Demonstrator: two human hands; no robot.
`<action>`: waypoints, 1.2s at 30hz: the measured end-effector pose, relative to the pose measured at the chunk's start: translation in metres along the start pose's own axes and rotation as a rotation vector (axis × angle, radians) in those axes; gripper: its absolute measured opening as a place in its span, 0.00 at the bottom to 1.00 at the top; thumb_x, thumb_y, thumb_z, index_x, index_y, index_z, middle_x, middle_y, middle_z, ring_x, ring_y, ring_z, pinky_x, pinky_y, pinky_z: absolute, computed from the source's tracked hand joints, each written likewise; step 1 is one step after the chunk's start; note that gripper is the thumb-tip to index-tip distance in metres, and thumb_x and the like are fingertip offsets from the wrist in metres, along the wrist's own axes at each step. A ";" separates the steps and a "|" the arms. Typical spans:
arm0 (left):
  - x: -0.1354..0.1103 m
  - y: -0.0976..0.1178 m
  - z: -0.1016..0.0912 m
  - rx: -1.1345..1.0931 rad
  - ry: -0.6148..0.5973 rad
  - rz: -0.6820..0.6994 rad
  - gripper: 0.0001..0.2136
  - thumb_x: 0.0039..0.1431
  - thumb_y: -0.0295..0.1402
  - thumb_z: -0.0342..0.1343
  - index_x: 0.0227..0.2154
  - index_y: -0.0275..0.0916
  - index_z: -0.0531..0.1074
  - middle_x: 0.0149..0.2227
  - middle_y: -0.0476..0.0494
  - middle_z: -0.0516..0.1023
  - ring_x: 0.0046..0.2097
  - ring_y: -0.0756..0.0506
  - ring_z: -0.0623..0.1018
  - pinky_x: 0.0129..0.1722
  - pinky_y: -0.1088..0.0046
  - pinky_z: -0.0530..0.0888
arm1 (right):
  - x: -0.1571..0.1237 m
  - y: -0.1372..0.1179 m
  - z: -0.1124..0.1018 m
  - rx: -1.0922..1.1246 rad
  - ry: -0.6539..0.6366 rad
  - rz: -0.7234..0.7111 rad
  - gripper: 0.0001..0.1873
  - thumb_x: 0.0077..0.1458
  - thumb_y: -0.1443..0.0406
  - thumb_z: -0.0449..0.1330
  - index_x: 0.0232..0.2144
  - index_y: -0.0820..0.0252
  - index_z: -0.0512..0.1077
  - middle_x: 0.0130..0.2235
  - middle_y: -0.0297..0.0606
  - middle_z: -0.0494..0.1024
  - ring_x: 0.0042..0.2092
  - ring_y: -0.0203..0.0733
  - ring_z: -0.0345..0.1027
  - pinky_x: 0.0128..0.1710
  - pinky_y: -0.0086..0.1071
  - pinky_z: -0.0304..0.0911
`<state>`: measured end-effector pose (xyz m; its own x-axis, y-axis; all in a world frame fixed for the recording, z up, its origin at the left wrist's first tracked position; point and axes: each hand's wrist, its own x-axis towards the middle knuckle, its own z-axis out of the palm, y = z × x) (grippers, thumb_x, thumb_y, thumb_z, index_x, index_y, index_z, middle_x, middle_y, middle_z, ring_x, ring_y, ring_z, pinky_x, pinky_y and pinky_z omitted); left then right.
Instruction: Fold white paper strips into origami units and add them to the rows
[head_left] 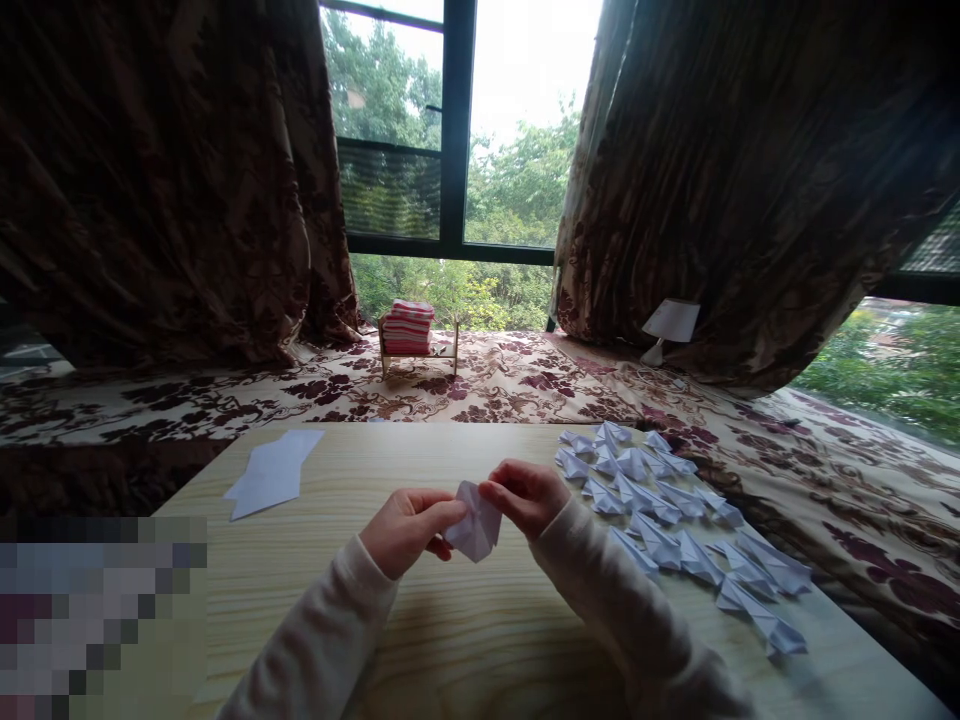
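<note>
Both of my hands hold one small folded white paper piece [475,528] just above a light wooden table [420,620]. My left hand [409,528] pinches its left side with thumb and fingers closed. My right hand [525,495] pinches its upper right edge, fingers curled. Both arms wear pale long sleeves. To the right of my right hand lie several finished folded white paper shapes [675,520] spread over the table's right side.
A few flat white paper sheets [271,472] lie at the table's far left. Beyond the table is a floral cover with a small wooden rack holding striped cloth [411,335] and a small white lamp [667,325]. Dark curtains frame a window.
</note>
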<state>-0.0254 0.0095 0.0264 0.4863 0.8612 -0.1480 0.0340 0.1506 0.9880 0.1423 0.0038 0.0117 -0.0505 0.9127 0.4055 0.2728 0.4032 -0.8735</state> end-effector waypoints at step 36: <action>0.015 -0.019 -0.003 -0.394 0.357 -0.024 0.19 0.31 0.40 0.66 0.28 0.33 0.76 0.20 0.47 0.74 0.23 0.51 0.71 0.22 0.76 0.68 | -0.004 -0.010 0.001 -0.269 -0.064 -0.450 0.19 0.42 0.70 0.58 0.40 0.60 0.67 0.34 0.39 0.68 0.30 0.36 0.63 0.25 0.29 0.62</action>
<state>-0.0216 0.0208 0.0052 0.1600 0.9565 -0.2440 -0.3222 0.2843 0.9030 0.1390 -0.0034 0.0185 -0.2754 0.6590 0.6999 0.4470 0.7324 -0.5136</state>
